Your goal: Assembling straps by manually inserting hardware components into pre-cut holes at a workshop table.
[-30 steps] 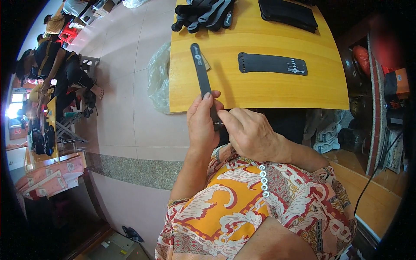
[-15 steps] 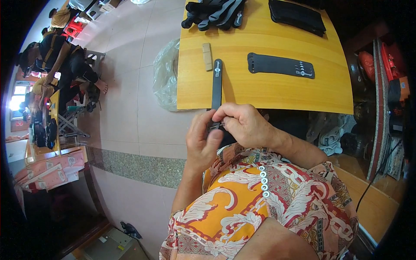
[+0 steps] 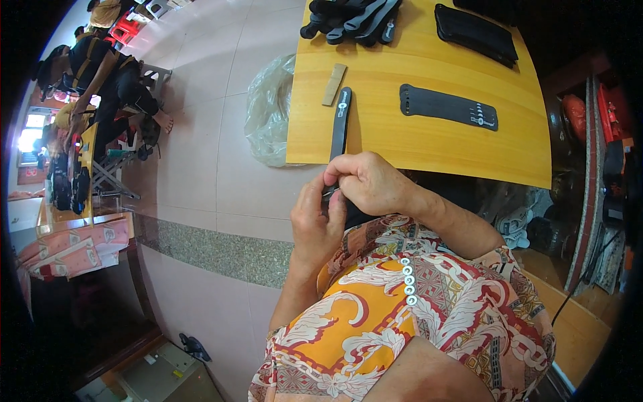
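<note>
A narrow black strap [image 3: 341, 124] with white printing runs from the table toward me, its rounded far end on the tabletop. My left hand [image 3: 316, 220] pinches its near end just off the table edge. My right hand [image 3: 373, 184] is closed at that same end, fingertips against the left ones. A small shiny bit shows between the fingers, too covered to name. Beyond the hands lies a short tan strip [image 3: 333, 85]. To the right rests a flat, wide black piece [image 3: 447, 107] with small holes at one end and white printing at the other.
On the yellow table [image 3: 402, 151], a pile of black and grey straps [image 3: 355, 21] lies at the back, with stacked black pieces [image 3: 475, 33] at the back right. A clear plastic bag [image 3: 269, 114] hangs at the left edge. Another person [image 3: 94, 84] sits far left. Shelves [image 3: 589, 181] stand right.
The view has shifted, so the table sits slightly farther right. My fingers have drawn closer together at the strap's near end, and its far part now tilts a little to the right.
</note>
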`<state>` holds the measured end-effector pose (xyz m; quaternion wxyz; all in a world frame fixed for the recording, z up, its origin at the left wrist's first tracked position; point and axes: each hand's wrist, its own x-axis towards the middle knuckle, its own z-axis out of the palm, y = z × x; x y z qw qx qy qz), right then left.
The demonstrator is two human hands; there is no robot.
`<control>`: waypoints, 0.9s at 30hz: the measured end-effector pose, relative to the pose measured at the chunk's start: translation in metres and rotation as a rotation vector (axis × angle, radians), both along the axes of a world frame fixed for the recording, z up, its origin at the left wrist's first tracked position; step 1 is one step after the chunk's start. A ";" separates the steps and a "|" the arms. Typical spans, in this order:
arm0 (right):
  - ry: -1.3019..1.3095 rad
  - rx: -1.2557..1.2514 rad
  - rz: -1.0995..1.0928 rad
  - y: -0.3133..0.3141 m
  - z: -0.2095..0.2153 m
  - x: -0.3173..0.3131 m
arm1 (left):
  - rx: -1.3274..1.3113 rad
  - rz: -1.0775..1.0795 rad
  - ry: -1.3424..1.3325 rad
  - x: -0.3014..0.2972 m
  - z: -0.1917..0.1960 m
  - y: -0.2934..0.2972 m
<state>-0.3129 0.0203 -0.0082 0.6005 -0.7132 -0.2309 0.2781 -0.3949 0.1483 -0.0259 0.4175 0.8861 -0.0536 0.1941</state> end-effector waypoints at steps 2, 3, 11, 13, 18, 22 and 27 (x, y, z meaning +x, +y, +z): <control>-0.365 0.017 0.068 -0.003 0.000 -0.001 | -0.491 0.081 0.294 -0.004 -0.003 0.001; -0.366 0.016 0.071 -0.006 0.001 0.001 | -0.492 0.083 0.292 -0.006 -0.002 0.001; -0.858 -0.093 0.245 -0.018 0.016 -0.004 | -0.701 0.039 0.297 -0.005 -0.007 0.000; -0.898 -0.104 0.207 -0.015 0.016 -0.007 | -0.652 0.030 0.261 -0.002 -0.011 0.003; -0.918 -0.109 0.111 -0.009 0.006 -0.002 | -0.080 -0.070 -0.053 0.005 -0.005 0.005; -0.554 0.068 -0.047 0.000 0.002 -0.002 | -0.074 -0.012 -0.099 0.005 -0.008 -0.001; -0.243 0.085 -0.097 0.005 -0.009 0.003 | -0.140 0.021 -0.087 0.007 -0.009 -0.006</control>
